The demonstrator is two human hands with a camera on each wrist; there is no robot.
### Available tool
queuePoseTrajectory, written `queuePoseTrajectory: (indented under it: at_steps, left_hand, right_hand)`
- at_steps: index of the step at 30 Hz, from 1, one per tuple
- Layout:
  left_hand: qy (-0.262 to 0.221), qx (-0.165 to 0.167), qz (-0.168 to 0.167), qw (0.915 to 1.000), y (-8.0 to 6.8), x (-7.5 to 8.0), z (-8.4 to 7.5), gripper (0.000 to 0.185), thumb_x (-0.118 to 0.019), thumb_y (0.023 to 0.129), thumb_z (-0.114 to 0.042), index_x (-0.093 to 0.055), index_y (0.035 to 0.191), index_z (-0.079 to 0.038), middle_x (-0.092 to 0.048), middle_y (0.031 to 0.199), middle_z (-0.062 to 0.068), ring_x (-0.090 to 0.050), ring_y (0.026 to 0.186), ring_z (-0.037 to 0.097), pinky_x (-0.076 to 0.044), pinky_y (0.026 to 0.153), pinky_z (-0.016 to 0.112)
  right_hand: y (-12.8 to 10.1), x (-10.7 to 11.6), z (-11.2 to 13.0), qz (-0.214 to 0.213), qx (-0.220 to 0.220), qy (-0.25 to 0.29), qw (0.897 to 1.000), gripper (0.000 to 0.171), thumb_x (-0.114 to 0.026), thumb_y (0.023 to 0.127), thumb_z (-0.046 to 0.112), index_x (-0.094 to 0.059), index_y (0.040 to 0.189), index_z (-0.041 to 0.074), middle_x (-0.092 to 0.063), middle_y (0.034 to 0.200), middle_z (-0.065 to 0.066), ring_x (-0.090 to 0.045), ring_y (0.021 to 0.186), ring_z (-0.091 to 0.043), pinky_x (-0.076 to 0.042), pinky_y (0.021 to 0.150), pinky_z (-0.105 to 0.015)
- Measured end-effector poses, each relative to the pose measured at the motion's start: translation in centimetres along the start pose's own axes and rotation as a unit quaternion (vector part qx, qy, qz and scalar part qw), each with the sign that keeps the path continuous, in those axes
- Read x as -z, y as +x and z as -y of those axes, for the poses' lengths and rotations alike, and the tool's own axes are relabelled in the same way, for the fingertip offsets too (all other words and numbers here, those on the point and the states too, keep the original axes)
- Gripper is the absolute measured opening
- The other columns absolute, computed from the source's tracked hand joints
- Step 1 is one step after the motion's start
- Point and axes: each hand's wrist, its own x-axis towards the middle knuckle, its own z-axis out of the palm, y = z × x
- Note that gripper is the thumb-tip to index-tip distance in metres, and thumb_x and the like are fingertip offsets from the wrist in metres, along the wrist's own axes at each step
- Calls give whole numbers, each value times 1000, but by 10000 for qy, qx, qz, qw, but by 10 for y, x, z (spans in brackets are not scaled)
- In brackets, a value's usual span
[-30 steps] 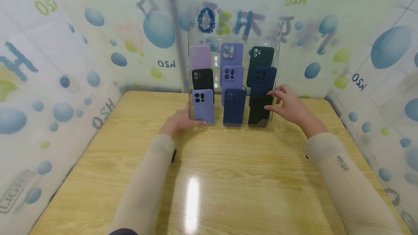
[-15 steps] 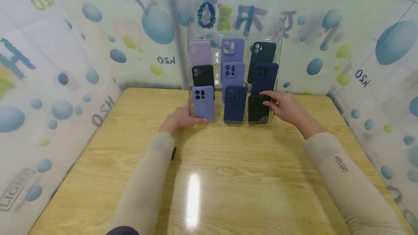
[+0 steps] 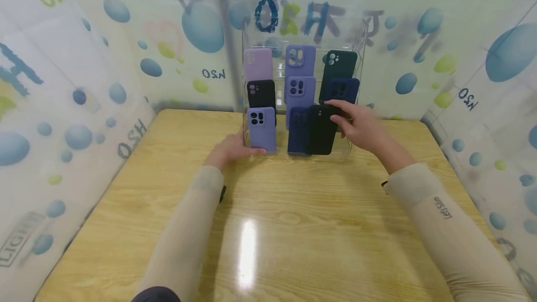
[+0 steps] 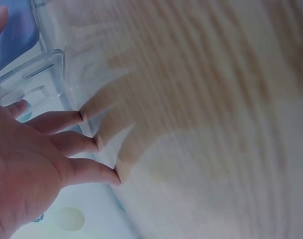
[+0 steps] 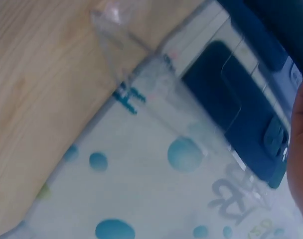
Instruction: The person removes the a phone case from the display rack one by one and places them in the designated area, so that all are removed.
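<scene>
Right hand [image 3: 356, 125] pinched the black case [image 3: 322, 129] near its upper right corner; the case hung slightly tilted on that hand's left, overlapping one edge of the navy case [image 3: 296, 139] between the two hands. Left hand [image 3: 232, 149] was spread wide, its fingertips touching the table [image 4: 191, 149] beside the clear stand [image 4: 59, 64], its thumb in front of the foot of the lilac case [image 3: 262, 127]. Just above the right hand stood a second navy case [image 3: 351, 87], and behind that a green case [image 3: 340, 70]
</scene>
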Motion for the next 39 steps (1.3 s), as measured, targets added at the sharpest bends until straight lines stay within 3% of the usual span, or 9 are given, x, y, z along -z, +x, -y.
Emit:
queuePoseTrajectory:
  at_steps: [5, 10, 14, 21, 24, 30, 36, 39]
  left_hand:
    - [-132, -121, 59, 9998, -1, 1, 0, 127, -71, 65, -79, 5, 157, -36, -38, 153, 25, -40, 138, 44, -35, 112, 59]
    - [-234, -229, 10, 9995, 0, 1, 0, 130, -74, 63, -76, 2, 158, -32, -39, 152, 26, -41, 138, 43, -34, 113, 57]
    - [-256, -236, -7, 9994, 2, 1, -1, 132, -74, 62, -77, 2, 159, -29, -39, 152, 26, -40, 139, 43, -33, 114, 55]
    - [-129, -234, 55, 9996, 5, 1, -4, 133, -72, 62, -80, -1, 159, -23, -36, 155, 24, -38, 141, 42, -32, 115, 55]
    - [-132, -218, 59, 9997, 6, 1, -5, 134, -72, 61, -80, -1, 159, -23, -35, 155, 23, -38, 141, 41, -32, 115, 55]
    - [-73, -312, -2, 9995, 6, 2, -6, 129, -73, 63, -78, -7, 159, -22, -40, 152, 23, -41, 139, 41, -35, 113, 55]
    - [185, -165, -61, 9997, 5, 0, -3, 125, -67, 63, -83, -11, 159, -26, -44, 150, 21, -44, 137, 40, -36, 111, 58]
    - [165, -147, -64, 9997, 4, 0, -2, 125, -68, 63, -83, -11, 159, -26, -45, 150, 22, -44, 136, 41, -36, 111, 59]
  right_hand:
    - [5, -28, 12, 722, -563, 990, 9909, 40, -54, 101, 25, -52, 141, 22, -61, 66, -9, -60, 55, -18, -53, 58, -33]
    - [7, -70, 23, 1542, -1427, 2010, 9568, 39, -54, 102, 21, -51, 141, 24, -61, 78, -23, -62, 61, -32, -56, 61, -46]
    - [5, -107, 29, 1868, -1857, 2394, 9345, 38, -55, 101, 18, -53, 138, 21, -59, 75, -20, -58, 58, -28, -55, 62, -54]
    - [-3, -145, 35, 2190, -2526, 2668, 9039, 38, -57, 100, 15, -54, 138, 16, -55, 65, -8, -53, 53, -19, -53, 54, -38]
    - [-4, -152, 38, 2294, -2480, 2574, 9053, 39, -56, 100, 15, -53, 139, 15, -56, 73, -11, -54, 56, -19, -51, 52, -33]
    - [-6, -157, 47, 2421, -2351, 2344, 9117, 51, -64, 95, 13, -49, 143, 9, -63, 105, -14, -63, 68, -17, -55, 58, -31]
    - [-8, -164, 52, 2531, -2093, 2240, 9176, 63, -69, 90, 8, -42, 147, 3, -71, 102, -16, -68, 66, -19, -58, 59, -31]
    - [-11, -164, 54, 2629, -1989, 2114, 9201, 68, -70, 90, 9, -39, 149, 2, -62, 125, -17, -67, 72, -18, -56, 60, -29]
